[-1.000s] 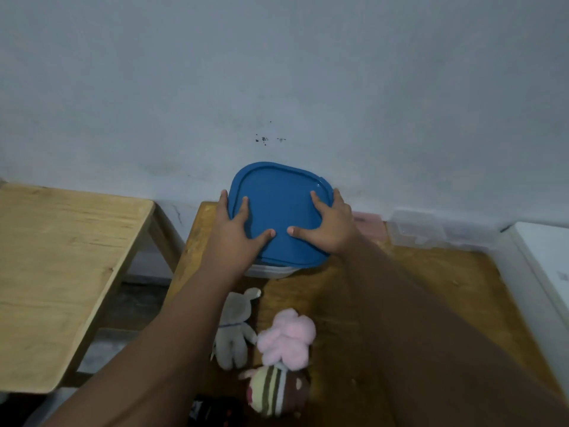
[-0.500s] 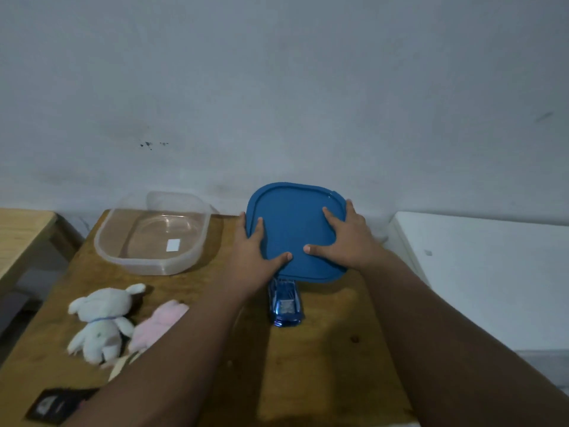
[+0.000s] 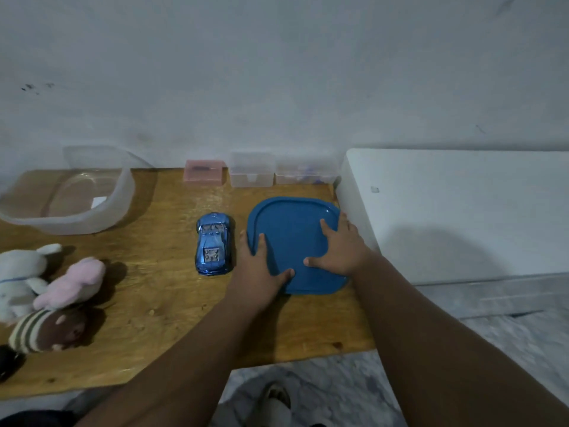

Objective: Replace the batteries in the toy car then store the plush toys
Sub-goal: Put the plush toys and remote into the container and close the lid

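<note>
- Both your hands lie spread on the blue lid (image 3: 295, 238) — left hand (image 3: 258, 269) at its left edge, right hand (image 3: 340, 251) at its right edge, fingers fairly straight, thumbs on top pointing toward each other.
- The lid is a smooth, rounded-square plastic piece with a raised rim, right of centre on the wooden table (image 3: 160, 303).
- The toy car (image 3: 213, 245) sits just left of your left hand, not touching it — glossy metallic blue, nose toward the wall.
- The plush toys huddle at the left edge of the frame: a white bunny (image 3: 18, 272), a fuzzy pink plush (image 3: 72, 283) and a brown striped plush (image 3: 46, 329), touching one another.
- In the upper left stands a translucent container (image 3: 118, 204), open-topped with rounded walls.
</note>
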